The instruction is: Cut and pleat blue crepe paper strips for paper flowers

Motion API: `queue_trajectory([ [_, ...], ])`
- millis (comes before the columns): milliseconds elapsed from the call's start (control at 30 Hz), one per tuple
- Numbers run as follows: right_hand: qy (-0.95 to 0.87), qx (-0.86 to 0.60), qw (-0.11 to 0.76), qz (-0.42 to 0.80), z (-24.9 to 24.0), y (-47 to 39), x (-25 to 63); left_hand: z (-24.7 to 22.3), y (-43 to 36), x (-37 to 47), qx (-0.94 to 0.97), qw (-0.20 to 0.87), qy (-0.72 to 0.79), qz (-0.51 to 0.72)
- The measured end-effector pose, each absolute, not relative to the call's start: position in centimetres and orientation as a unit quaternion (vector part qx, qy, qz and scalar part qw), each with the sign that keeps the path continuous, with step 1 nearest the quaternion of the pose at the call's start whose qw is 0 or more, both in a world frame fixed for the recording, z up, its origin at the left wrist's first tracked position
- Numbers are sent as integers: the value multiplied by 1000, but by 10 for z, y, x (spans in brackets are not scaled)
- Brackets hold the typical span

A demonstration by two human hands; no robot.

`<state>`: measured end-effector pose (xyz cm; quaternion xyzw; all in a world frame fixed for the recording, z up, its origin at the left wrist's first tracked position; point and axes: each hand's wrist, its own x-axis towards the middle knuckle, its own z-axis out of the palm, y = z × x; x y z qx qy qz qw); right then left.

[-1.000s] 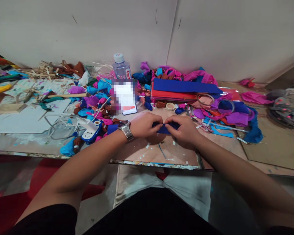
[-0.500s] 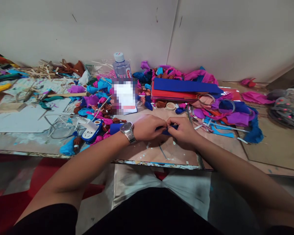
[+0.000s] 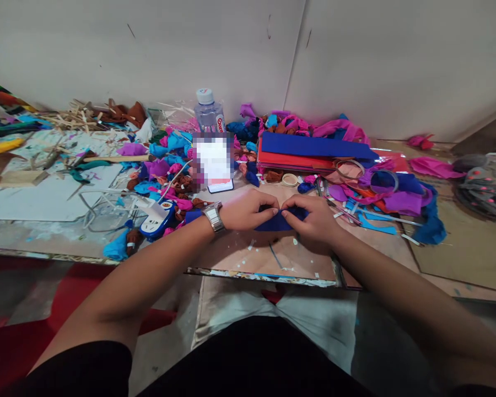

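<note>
A dark blue strip of what looks like crepe paper is pinched between my two hands above the front of the table. My left hand, with a metal watch at the wrist, grips its left part with thumb and fingers closed. Close beside it, my right hand pinches the right part, and the two thumb tips nearly meet. Behind the hands lie a tape ring and a stack of red sheets topped by a folded blue sheet.
A phone leans before a plastic bottle. To the left are a blue-and-white power strip, cables and crumpled coloured paper pieces. Wood scraps lie at the far left. Purple, pink and blue scraps and a dark mesh bundle are at the right.
The blue strip shows more widely between and below my hands. My hands have moved slightly apart, the fingers still pinching. The whole view has shifted a little.
</note>
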<state>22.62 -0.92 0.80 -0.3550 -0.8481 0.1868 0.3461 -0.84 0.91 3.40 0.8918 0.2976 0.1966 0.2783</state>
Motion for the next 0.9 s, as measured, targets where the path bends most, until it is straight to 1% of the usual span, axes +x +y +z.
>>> queue_trajectory([
  [133,-843,-367,358,162,7,-9,226,32,8,-7,891,275,299,202],
  [333,-833,-382,366,161,5,-6,227,31,5,-7,910,180,310,208],
  [433,-831,-386,364,167,5,-6,228,32,5,-8,916,162,307,200],
  [633,-840,-373,355,171,5,-6,228,37,7,-9,921,156,303,188],
  [900,-849,-356,345,180,8,-8,227,37,8,-10,915,194,300,187],
])
